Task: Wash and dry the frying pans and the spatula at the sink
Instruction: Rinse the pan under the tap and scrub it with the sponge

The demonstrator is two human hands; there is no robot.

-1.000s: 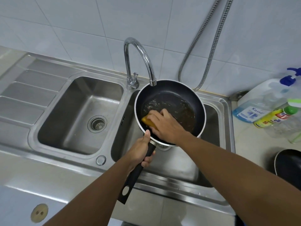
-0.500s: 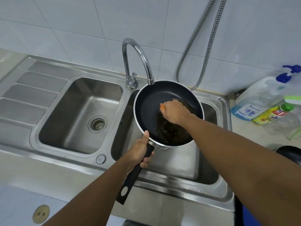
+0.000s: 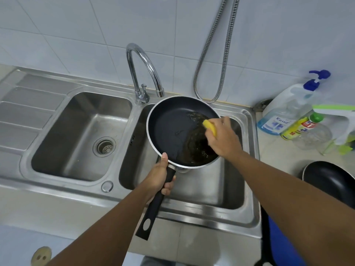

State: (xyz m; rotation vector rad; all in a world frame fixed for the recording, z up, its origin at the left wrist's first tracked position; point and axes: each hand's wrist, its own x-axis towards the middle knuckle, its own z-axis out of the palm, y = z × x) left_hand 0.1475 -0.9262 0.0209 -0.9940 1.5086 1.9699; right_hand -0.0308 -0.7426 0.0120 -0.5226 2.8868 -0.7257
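You held the frying pan [image 3: 172, 131] by its handle in your left hand [image 3: 160, 176] over the right sink basin [image 3: 211, 189], right hand [image 3: 222, 138] clutching a yellow sponge [image 3: 210, 127] at its far-right rim, mid-scrub; rinsing probably came next, second pan [image 3: 330, 179] waiting right.

- The clear pump bottle [image 3: 288, 110], standing at the counter's back edge to the right of the sink, is showing the word "Kassa" in blue on its blue and white label [image 3: 276, 122].
- The yellow bottle with the green cap [image 3: 299, 125], lying just beside it, is carrying a red and white label; its print is reading too blurred to make out.
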